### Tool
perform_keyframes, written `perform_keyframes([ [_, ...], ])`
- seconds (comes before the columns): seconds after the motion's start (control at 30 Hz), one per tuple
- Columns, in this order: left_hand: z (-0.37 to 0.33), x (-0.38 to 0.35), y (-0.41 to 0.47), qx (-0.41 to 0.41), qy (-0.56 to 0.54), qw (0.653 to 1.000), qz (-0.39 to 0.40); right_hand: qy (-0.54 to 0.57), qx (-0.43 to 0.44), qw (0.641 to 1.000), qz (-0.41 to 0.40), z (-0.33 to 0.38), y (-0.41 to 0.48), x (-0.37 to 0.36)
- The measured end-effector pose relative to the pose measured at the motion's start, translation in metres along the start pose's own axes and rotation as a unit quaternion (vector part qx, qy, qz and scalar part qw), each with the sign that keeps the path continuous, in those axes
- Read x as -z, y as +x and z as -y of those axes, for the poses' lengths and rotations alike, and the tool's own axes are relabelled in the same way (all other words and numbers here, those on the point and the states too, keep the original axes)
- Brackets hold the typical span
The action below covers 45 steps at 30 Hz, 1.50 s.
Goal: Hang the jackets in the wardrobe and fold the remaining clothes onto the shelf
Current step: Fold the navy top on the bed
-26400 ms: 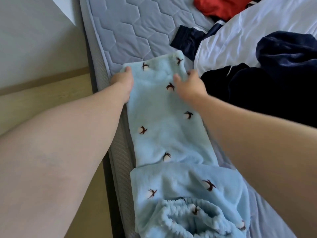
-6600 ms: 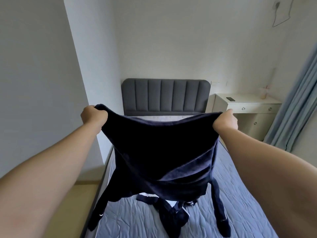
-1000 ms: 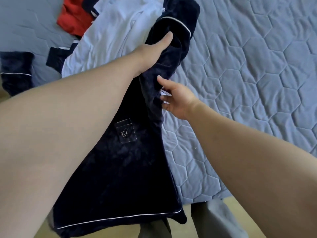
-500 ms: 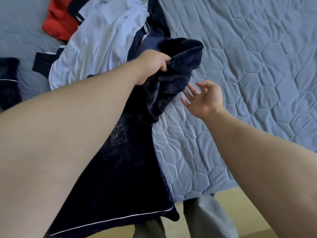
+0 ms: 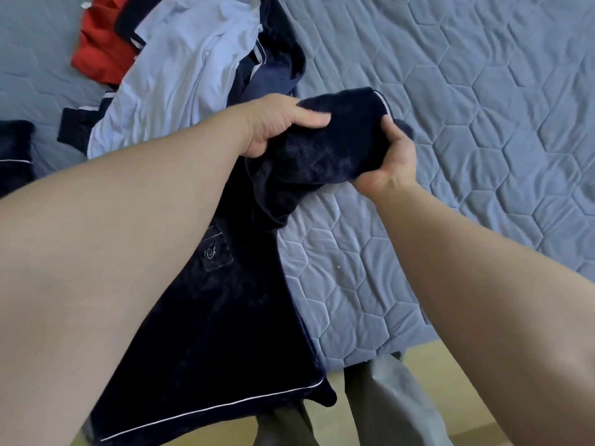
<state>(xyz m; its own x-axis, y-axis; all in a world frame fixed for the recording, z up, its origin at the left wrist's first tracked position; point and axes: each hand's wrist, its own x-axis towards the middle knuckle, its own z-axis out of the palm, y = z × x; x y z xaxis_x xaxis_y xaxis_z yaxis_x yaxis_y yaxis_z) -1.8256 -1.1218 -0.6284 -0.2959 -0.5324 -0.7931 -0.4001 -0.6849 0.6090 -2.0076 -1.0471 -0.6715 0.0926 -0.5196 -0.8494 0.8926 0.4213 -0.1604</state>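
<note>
Both hands are on the navy velvet garment (image 5: 225, 317) over the quilted mattress (image 5: 467, 91): left hand (image 5: 277, 123) curls its fingers over the bunched top, right hand (image 5: 391, 159) grips the end from below, the rest hanging beneath both.

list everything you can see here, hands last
navy plush top: one, dark navy with white piping and a chest pocket, hanging over the bed edge, upper end bunched in both hands
light blue garment: one, pale blue, crumpled at upper left
red garment: one, red, partly under the clothes heap
navy trimmed garment: one, navy with pale trim, showing from under the light blue garment
dark piece: one, navy with white piping, left edge, cut off
mattress: one, grey-blue, quilted
floor: tan, bottom
trousers: grey, bottom
left hand: grips the top
right hand: grips the top
</note>
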Motion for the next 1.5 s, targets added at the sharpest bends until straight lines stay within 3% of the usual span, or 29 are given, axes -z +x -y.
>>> perform_keyframes([
  [0.03,0.003,0.001,0.003,-0.028,0.076,0.994,-0.067,0.016,0.018,1.0,-0.012,0.005,-0.003,0.004],
  [0.1,0.01,0.002,0.007,-0.078,0.209,0.951,-0.213,0.038,0.043,0.998,-0.022,0.011,-0.009,0.012],
  [0.17,0.017,0.004,0.003,-0.095,0.229,0.914,-0.321,0.024,0.07,0.995,-0.06,0.009,-0.018,0.015],
  [0.23,0.029,0.006,-0.001,-0.036,0.161,0.909,-0.382,0.002,0.095,0.99,-0.1,-0.002,-0.031,0.017],
  [0.3,0.045,0.006,-0.011,0.09,0.037,0.929,-0.357,-0.042,0.102,0.99,-0.092,-0.027,-0.049,0.02],
  [0.37,0.064,0.007,-0.029,0.17,-0.06,0.952,-0.247,-0.158,0.125,0.978,-0.063,-0.064,-0.071,0.025],
  [0.4,0.075,0.011,-0.04,0.181,-0.091,0.96,-0.19,-0.258,0.156,0.952,-0.043,-0.085,-0.081,0.029],
  [0.43,0.087,0.015,-0.051,0.185,-0.112,0.966,-0.143,-0.381,0.189,0.905,-0.012,-0.106,-0.089,0.035],
  [0.47,0.099,0.021,-0.062,0.188,-0.119,0.969,-0.104,-0.508,0.205,0.836,0.032,-0.127,-0.097,0.041],
  [0.53,0.124,0.033,-0.083,0.202,-0.114,0.972,-0.044,-0.708,0.169,0.667,0.159,-0.162,-0.111,0.054],
  [0.6,0.149,0.043,-0.104,0.22,-0.09,0.971,-0.005,-0.799,0.08,0.508,0.313,-0.192,-0.123,0.069],
  [0.67,0.176,0.046,-0.124,0.243,-0.032,0.969,0.015,-0.846,0.021,0.339,0.41,-0.217,-0.132,0.08],
  [0.7,0.191,0.046,-0.132,0.256,0.018,0.967,0.015,-0.858,-0.009,0.279,0.431,-0.227,-0.136,0.085],
  [0.73,0.206,0.045,-0.14,0.268,0.072,0.961,0.012,-0.863,-0.036,0.248,0.44,-0.236,-0.138,0.089],
  [0.77,0.221,0.042,-0.145,0.281,0.123,0.952,0.007,-0.862,-0.058,0.244,0.44,-0.241,-0.14,0.092],
  [0.8,0.236,0.039,-0.149,0.292,0.166,0.942,-0.001,-0.859,-0.07,0.268,0.432,-0.245,-0.141,0.094],
  [0.83,0.25,0.035,-0.152,0.3,0.2,0.933,-0.015,-0.853,-0.065,0.315,0.411,-0.248,-0.14,0.096],
  [0.9,0.275,0.025,-0.158,0.296,0.234,0.924,-0.069,-0.831,-0.012,0.46,0.313,-0.254,-0.134,0.098],
  [0.97,0.297,0.014,-0.163,0.28,0.247,0.92,-0.118,-0.78,0.073,0.609,0.125,-0.259,-0.12,0.101],
  [1.0,0.306,0.007,-0.165,0.273,0.254,0.92,-0.123,-0.741,0.114,0.661,0.022,-0.261,-0.112,0.102],
  [1.07,0.326,-0.006,-0.169,0.267,0.251,0.924,-0.106,-0.662,0.104,0.734,-0.109,-0.264,-0.098,0.104],
  [1.13,0.344,-0.016,-0.17,0.248,0.249,0.927,-0.13,-0.56,0.003,0.816,-0.142,-0.269,-0.088,0.102],
  [1.17,0.35,-0.018,-0.171,0.231,0.243,0.929,-0.158,-0.524,-0.035,0.838,-0.149,-0.273,-0.085,0.102],
  [1.23,0.36,-0.016,-0.176,0.209,0.177,0.939,-0.207,-0.526,-0.044,0.835,-0.156,-0.283,-0.087,0.105],
  [1.3,0.369,-0.011,-0.185,0.208,0.024,0.952,-0.225,-0.553,-0.03,0.821,-0.142,-0.296,-0.093,0.104],
  [1.37,0.378,-0.002,-0.197,0.243,-0.137,0.93,-0.241,-0.591,-0.03,0.803,-0.074,-0.311,-0.102,0.099],
  [1.4,0.383,0.003,-0.203,0.273,-0.168,0.915,-0.247,-0.615,-0.036,0.787,-0.021,-0.319,-0.108,0.095],
  [1.47,0.394,0.014,-0.216,0.352,-0.117,0.899,-0.234,-0.652,-0.077,0.75,0.079,-0.333,-0.12,0.085],
  [1.5,0.399,0.019,-0.222,0.387,-0.031,0.896,-0.215,-0.67,-0.107,0.726,0.11,-0.338,-0.122,0.082],
])
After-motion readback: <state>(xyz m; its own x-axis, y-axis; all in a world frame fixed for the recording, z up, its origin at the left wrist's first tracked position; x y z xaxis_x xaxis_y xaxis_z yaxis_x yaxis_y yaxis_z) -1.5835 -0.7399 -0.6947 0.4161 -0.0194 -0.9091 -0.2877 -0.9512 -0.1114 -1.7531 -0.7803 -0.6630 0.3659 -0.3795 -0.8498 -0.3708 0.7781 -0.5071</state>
